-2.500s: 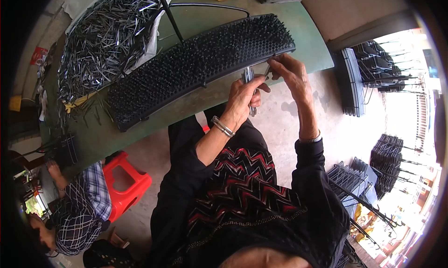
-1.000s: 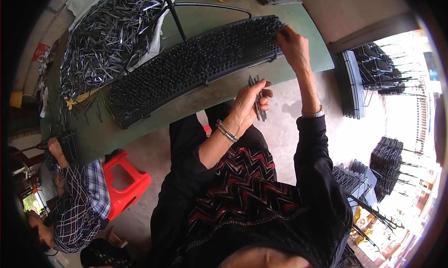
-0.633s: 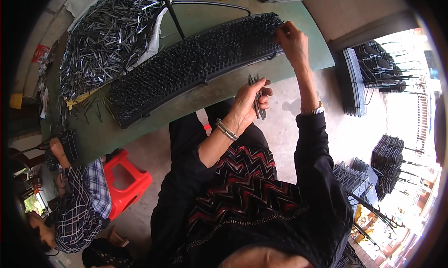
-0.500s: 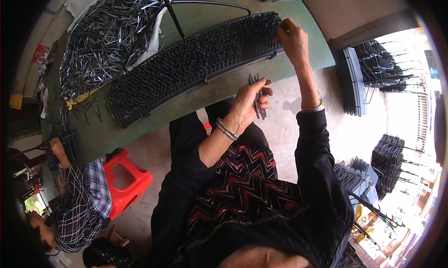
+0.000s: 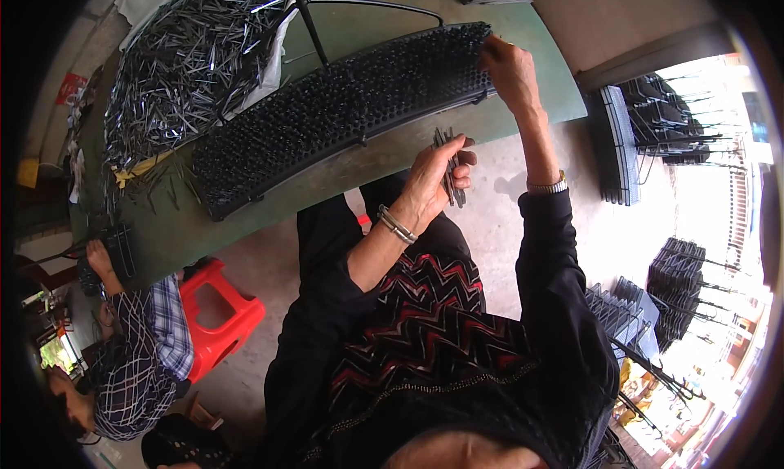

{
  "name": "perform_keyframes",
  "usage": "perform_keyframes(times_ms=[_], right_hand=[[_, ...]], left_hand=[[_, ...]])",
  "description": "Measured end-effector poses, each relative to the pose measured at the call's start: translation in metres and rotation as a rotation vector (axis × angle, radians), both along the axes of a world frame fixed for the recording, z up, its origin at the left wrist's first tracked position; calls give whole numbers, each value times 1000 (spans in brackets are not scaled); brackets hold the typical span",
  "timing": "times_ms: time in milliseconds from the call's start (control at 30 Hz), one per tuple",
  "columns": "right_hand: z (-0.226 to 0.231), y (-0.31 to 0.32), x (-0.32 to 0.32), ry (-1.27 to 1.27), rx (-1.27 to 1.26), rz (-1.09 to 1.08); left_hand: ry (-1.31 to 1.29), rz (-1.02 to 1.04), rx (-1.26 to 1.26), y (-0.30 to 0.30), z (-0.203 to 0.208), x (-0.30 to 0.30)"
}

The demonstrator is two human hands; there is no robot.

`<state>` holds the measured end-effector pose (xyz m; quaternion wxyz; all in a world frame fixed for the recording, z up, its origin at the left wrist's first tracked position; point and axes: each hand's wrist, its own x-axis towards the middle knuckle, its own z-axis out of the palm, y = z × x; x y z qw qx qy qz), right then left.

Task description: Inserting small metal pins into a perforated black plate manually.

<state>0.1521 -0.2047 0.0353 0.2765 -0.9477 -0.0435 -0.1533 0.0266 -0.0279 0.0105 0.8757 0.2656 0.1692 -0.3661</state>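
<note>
"Bristled black panel (image 5: 343, 113), on the green table (image 5: 559, 93); where is it from the grip?"

"Its far right end is at the fingertips of the right hand (image 5: 508, 64); the rest runs off leftward from there, slanting down toward the person, and passes just beyond the left hand (image 5: 433, 171), apart from it."

"And what is the right hand pinching?"

"I cannot tell; the fingers are bent in over the panel's end, dark against dark, and whatever lies between the tips is hidden."

"The left one, then?"

"That is plainer; thumb and fingers are closed around a bundle of thin grey strips (image 5: 443, 138), whose ends stick out above the thumb and below the fingers; it hangs nearer the body than the right hand, off the table's edge."

"Anything else round about?"

"A heap of loose dark strips (image 5: 196, 69), well left of both hands and beyond the panel's left half; a black rod (image 5: 306, 28), rising behind the panel, left of the right hand; a red stool (image 5: 224, 318), well to the lower left of the left hand's grip; a co-worker's hand (image 5: 100, 258), farther left than the stool."
</note>
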Motion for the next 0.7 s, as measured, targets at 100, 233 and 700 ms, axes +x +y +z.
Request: perform_keyframes(times_ms=[100, 233, 700], right_hand=[[-7, 5, -3, -27, -93, -40], [-11, 11, -13, -168, -222, -103], [-18, 17, -30, -178, -160, -284]], left_hand=[[-5, 5, -6, -1, 1, 3], [6, 20, -20, -1, 2, 3], [-90, 97, -33, -2, 18, 16]])
